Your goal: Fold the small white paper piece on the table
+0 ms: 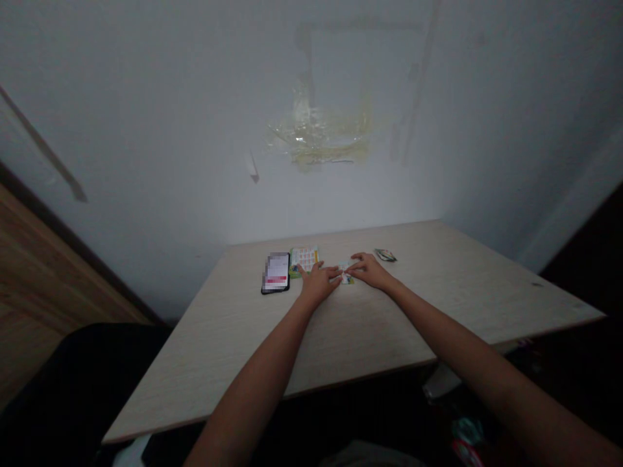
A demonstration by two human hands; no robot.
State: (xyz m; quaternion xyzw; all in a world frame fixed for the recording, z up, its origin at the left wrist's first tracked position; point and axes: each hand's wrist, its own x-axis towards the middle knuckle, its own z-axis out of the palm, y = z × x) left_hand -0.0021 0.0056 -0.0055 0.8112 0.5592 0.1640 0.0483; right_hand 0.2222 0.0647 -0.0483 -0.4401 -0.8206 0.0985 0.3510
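Observation:
A small printed piece of paper (347,280), white with some green and blue, lies on the table between my two hands. My left hand (318,283) rests flat with its fingers spread, the fingertips reaching the paper's left side. From the right, my right hand (370,270) has its fingers stretched out and apart, the tips at the paper's upper right part. My fingers cover some of the paper. Just beyond my left hand lies a larger printed sheet (306,257) with rows of small pictures and a green edge, partly hidden by that hand.
A phone (276,272) with a lit, blurred screen lies left of the sheet. A small dark, crumpled-looking flat item (385,255) is beyond my right hand. The pale wooden table (233,337) meets a wall (195,130) with peeling tape (331,139). Below its front edge it is dark.

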